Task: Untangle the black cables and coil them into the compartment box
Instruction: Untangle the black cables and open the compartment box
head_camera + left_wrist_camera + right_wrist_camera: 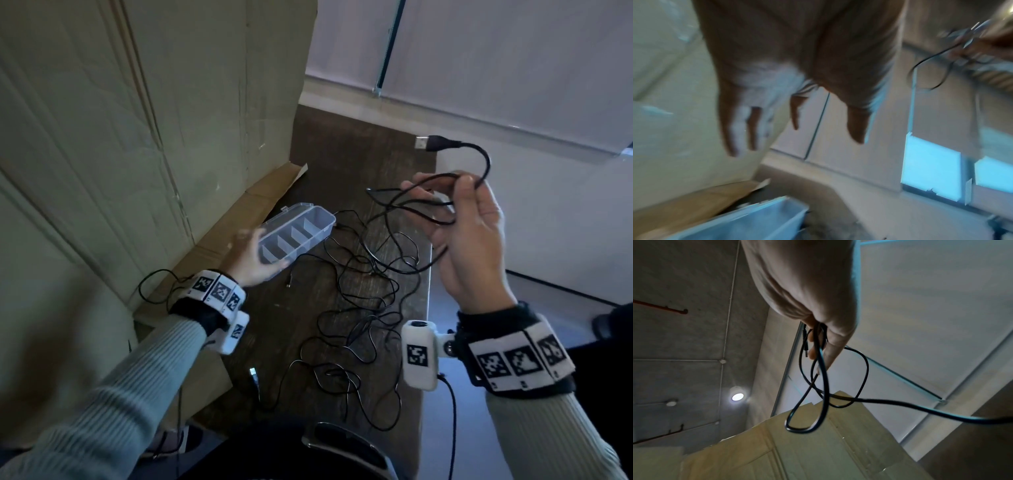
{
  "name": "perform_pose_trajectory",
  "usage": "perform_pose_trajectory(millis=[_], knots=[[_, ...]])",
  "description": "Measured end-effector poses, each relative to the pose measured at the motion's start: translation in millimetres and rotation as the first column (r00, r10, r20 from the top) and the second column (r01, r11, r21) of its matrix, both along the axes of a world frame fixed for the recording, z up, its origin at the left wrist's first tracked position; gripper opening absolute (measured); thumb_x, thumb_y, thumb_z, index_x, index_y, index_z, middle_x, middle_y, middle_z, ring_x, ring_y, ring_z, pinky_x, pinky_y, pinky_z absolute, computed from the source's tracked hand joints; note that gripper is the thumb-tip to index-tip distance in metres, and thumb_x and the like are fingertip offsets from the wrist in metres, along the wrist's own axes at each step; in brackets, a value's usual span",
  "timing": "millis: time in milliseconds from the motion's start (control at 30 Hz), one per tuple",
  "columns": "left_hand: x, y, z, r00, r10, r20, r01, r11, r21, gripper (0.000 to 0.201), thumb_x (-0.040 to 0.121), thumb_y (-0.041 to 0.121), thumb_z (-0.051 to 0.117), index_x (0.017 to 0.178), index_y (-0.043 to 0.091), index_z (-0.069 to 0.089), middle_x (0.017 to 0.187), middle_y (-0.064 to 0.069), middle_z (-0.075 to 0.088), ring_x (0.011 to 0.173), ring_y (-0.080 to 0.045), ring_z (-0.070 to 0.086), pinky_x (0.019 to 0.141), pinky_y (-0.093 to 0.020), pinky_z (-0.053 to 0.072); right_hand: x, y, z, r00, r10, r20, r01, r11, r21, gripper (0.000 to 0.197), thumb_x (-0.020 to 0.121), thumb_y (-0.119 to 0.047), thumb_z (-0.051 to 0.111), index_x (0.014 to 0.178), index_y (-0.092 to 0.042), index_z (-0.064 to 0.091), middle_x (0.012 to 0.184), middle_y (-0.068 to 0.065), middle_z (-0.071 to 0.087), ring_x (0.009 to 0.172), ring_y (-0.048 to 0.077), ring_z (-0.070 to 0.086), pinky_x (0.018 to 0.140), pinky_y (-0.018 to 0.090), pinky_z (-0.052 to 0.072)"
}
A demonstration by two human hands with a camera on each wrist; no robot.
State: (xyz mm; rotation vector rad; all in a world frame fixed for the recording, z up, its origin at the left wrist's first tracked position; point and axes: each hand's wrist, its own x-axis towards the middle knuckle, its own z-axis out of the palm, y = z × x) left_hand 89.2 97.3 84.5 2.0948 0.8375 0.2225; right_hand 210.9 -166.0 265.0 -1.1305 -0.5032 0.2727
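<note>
Your right hand (471, 240) is raised at about 2 o'clock from the middle of the table (342, 154), fingers curled round a few loose loops of one black USB cable (428, 205). Its USB-A plug (426, 142) sticks up and away at 12 o'clock from your fingers. Holding the loops high like this looks meant to let the free length hang clear of the tangle, so the coil can be finished in the air. From the right wrist view the loops (818, 386) dangle below your fingers, uneven in size, with one strand running off to 3 o'clock.

Your left hand (255, 263) is open, fingers spread at the near end of the clear compartment box (298, 233); whether it touches the box I cannot tell, as the hand is blurred. It seems placed to steady or draw the box closer for the coil. The box sits lid-open at 10 o'clock on the table, its compartments with no cable in them.

The remaining black cables (356, 308) lie tangled across the middle of the table, down to 6 o'clock.

No brand or readable writing shows; only square black-and-white coded markers on your wristbands (520, 359).
</note>
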Motion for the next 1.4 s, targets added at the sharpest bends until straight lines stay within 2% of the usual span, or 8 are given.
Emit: perform_pose_trajectory(millis=[167,400,600,767,933,1100,1333,1400], knots=[[21.0,-106.7,66.0,0.811,-0.515,0.278,0.542,0.84,-0.025,0.1,0.067,0.04,0.083,0.147,0.022,0.025,0.151,0.01,0.033,0.133,0.006,0.032,0.106,-0.021,0.034,-17.7,14.1,18.7,0.997,0.062,0.041,-0.067,0.99,0.126,0.025,0.105,-0.018,0.03,0.097,-0.013,0.053,0.097,0.006,0.073,0.099,0.033,0.068,0.077,0.042,0.059],[12.8,-124.8,41.9,0.674,-0.734,0.077,0.709,0.615,-0.344,0.023,0.096,0.016,0.054,0.109,0.0,0.063,0.087,0.0,0.068,0.09,-0.016,0.065,0.085,-0.023,0.051,-3.1,-4.8,22.0,0.998,-0.053,0.022,0.044,0.952,0.302,0.024,0.105,-0.019,0.032,0.114,-0.004,0.047,0.104,0.012,0.067,0.107,0.045,0.063,0.085,0.048,0.056],[-24.8,-40.0,53.2,0.883,-0.425,0.197,0.468,0.82,-0.33,0.027,0.078,0.053,0.063,0.087,0.029,0.071,0.089,-0.003,0.074,0.092,-0.014,0.069,0.091,-0.032,0.05,40.8,-31.7,-16.8,0.968,-0.246,-0.043,0.244,0.969,-0.047,0.028,0.106,-0.024,0.033,0.096,-0.015,0.057,0.094,0.002,0.07,0.089,0.022,0.066,0.07,0.035,0.058],[-18.6,-31.6,51.1,0.871,0.187,0.453,0.178,0.742,-0.647,0.02,0.099,0.023,0.044,0.091,0.019,0.061,0.101,0.003,0.068,0.095,-0.012,0.068,0.089,-0.039,0.045,30.7,-6.4,-65.4,0.996,-0.021,-0.086,-0.026,0.857,-0.515,0.026,0.105,-0.022,0.036,0.104,-0.01,0.06,0.096,0.004,0.069,0.073,0.011,0.061,0.061,0.025,0.05],[-0.2,-46.0,46.5,0.847,0.283,0.449,0.084,0.764,-0.64,0.018,0.099,0.022,0.047,0.09,0.021,0.063,0.103,0.007,0.067,0.105,-0.01,0.062,0.083,-0.033,0.046,-7.6,56.9,-124.1,0.804,0.314,-0.505,-0.546,0.726,-0.417,0.018,0.103,-0.009,0.039,0.099,-0.001,0.055,0.091,0.016,0.063,0.079,0.025,0.069,0.066,0.031,0.059],[-12.8,-22.3,23.5,0.909,0.186,0.372,-0.036,0.926,-0.375,0.023,0.09,0.013,0.062,0.08,0.029,0.074,0.093,0.005,0.071,0.097,-0.016,0.064,0.09,-0.039,0.05,-27.2,98.3,-161.7,0.524,0.367,-0.768,-0.72,0.674,-0.169,0.016,0.101,-0.002,0.04,0.11,0.008,0.049,0.104,0.026,0.063,0.086,0.035,0.071,0.069,0.04,0.061],[-42.4,-14.2,-35.5,0.977,0.203,-0.061,-0.209,0.971,-0.115,0.022,0.091,0.013,0.061,0.108,0.001,0.07,0.116,-0.013,0.066,0.11,-0.027,0.059,0.086,-0.024,0.041,-29.5,124.0,-208.1,0.646,0.561,-0.517,-0.646,0.042,-0.762,0.031,0.099,-0.025,0.047,0.12,-0.005,0.058,0.091,0.002,0.06,0.08,0.015,0.059,0.096,0.043,0.049],[-46.8,-17.5,-48.2,0.958,0.25,-0.137,-0.269,0.952,-0.146,0.034,0.092,0.009,0.059,0.123,-0.005,0.059,0.124,-0.019,0.061,0.116,-0.03,0.055,0.088,-0.025,0.039,-24.5,120.4,-202.3,0.649,0.602,-0.464,-0.57,-0.019,-0.821,0.027,0.099,-0.026,0.047,0.118,-0.01,0.058,0.089,0.003,0.059,0.079,0.016,0.059,0.095,0.044,0.05]])
